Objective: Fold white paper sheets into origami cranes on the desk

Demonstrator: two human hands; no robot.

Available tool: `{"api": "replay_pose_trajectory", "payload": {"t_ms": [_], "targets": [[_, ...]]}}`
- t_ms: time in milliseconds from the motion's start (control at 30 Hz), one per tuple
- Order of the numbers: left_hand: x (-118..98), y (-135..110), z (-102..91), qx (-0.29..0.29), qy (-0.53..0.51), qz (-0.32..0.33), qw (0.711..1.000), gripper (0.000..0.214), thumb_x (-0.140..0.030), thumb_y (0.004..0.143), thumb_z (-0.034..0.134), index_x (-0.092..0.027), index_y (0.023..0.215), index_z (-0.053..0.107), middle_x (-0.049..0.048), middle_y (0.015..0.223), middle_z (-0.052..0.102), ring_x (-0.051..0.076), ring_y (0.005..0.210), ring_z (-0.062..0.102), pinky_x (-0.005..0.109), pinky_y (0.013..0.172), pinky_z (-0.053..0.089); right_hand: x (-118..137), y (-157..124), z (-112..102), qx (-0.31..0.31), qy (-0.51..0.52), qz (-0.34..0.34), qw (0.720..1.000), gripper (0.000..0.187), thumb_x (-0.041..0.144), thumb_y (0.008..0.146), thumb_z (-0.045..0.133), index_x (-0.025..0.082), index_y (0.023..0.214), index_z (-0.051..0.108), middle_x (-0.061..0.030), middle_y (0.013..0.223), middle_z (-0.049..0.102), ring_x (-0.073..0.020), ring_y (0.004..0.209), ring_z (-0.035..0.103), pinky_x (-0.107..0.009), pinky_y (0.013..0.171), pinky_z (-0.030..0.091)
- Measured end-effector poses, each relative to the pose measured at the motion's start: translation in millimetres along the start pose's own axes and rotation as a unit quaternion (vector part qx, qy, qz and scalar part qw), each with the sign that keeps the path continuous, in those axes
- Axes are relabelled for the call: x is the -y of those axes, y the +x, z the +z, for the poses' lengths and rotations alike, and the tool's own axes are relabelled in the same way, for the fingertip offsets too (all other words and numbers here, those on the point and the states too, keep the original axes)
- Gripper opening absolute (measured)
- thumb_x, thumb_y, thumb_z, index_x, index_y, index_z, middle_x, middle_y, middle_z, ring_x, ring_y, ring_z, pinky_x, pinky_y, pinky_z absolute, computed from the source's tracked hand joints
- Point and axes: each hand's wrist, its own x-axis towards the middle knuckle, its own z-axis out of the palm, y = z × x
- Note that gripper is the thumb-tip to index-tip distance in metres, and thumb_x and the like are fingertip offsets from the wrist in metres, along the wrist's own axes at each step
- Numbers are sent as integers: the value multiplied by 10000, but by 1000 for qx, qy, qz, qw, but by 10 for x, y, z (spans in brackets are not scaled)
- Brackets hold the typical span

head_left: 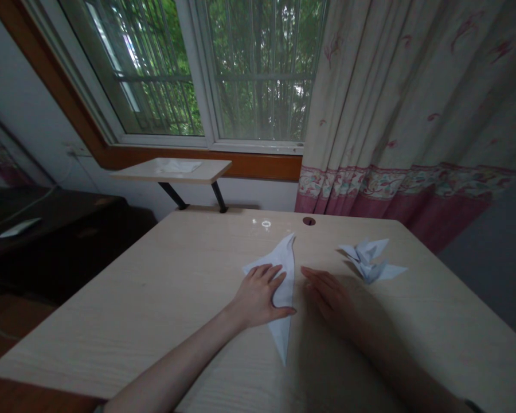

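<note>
A folded sheet of white paper [286,264], roughly triangular with pointed ends, lies on the desk in front of me. My left hand [260,295] rests flat on it with fingers spread, the thumb reaching to its right edge. Just right of the paper, my right hand [329,295] is on or close to the desktop, its fingers stretched out and holding nothing. A small gap separates it from the paper. Farther right sits a folded paper crane [372,261] with its wings and points spread.
The pale wooden desk [163,275] has a round cable hole [309,221] at its back edge. A raised shelf [141,170] on black legs carries some white paper [178,166]. Behind are a window [258,74] and a floral curtain [395,103]. A dark table [69,229] stands left.
</note>
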Motion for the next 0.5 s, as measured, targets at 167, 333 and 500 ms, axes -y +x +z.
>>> {"api": "replay_pose_trajectory", "payload": {"t_ms": [167,333,500], "targets": [[-56,-9,27,-12,-9,-16,1000,788,-652,742,733,-221,1383,572,109,1487,522,396,1342,480,546,1094,407,8,10,-30,11,-4,5,1000,492,198,1008,362,285,1482,464,-68,1315,671,-237,1221,623,-455,1047,527],[-132,-2,30,-11,-26,-48,998,826,-715,716,721,-213,1359,589,118,1459,548,406,1355,469,571,1113,380,23,17,-32,12,3,12,1000,462,214,1013,368,284,1450,499,-65,1322,667,-238,1217,624,-460,1057,513],[-168,-15,62,-8,-32,-58,998,726,-509,729,746,-205,1367,578,107,1456,545,393,1392,424,562,1156,324,13,13,-8,3,4,13,1000,434,230,1014,366,262,1414,533,-70,1305,678,-242,1207,630,-466,1045,519]]}}
